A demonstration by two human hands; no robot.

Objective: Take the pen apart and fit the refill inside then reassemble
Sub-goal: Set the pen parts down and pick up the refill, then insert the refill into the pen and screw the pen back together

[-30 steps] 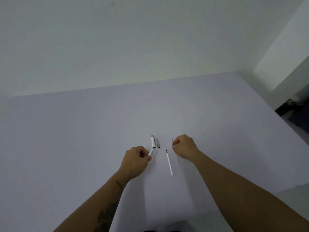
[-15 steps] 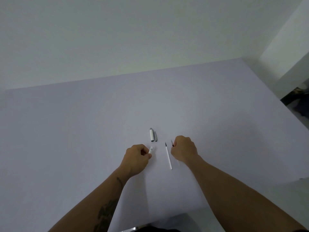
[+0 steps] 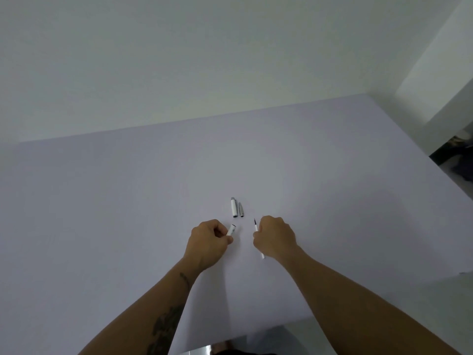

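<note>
Gripping the white pen barrel [image 3: 231, 229], the left hand [image 3: 208, 242] fingers clamp it; the right hand [image 3: 275, 239] fingers pinch the refill [image 3: 256, 226], near the barrel, below the cap [image 3: 233, 207] and metal tip [image 3: 241, 210].

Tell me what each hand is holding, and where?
Left hand grips a white pen piece by its lower end; right hand pinches the refill around its middle.
</note>
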